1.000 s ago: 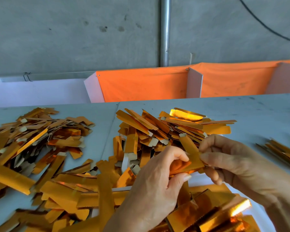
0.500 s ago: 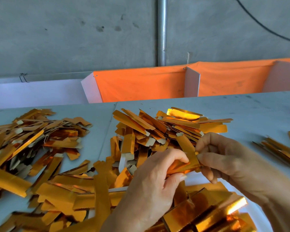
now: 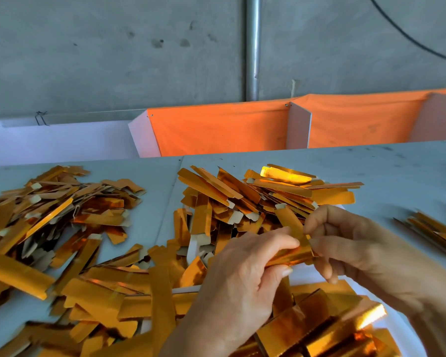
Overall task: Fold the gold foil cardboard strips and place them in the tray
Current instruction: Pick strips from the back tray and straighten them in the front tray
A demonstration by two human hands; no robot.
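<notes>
Strip [image 3: 292,243] is in my fingers, held over the near middle of the table [image 3: 397,171], just above the white tray [image 3: 307,275]. It looks like thin foil-faced card: light, stiff enough to keep a crease, glossy so probably slick, and it would dent if crushed. Best hold is at the fold line, pinching both faces. My left hand [image 3: 245,276] pinches the near-left part, thumb under, fingers on top. My right hand [image 3: 350,243] pinches the right end at the bend, fingers curled around it; the free leg sticks up and away toward the far pile [image 3: 263,197]. Folded pieces [image 3: 327,328] already lie in the tray.
</notes>
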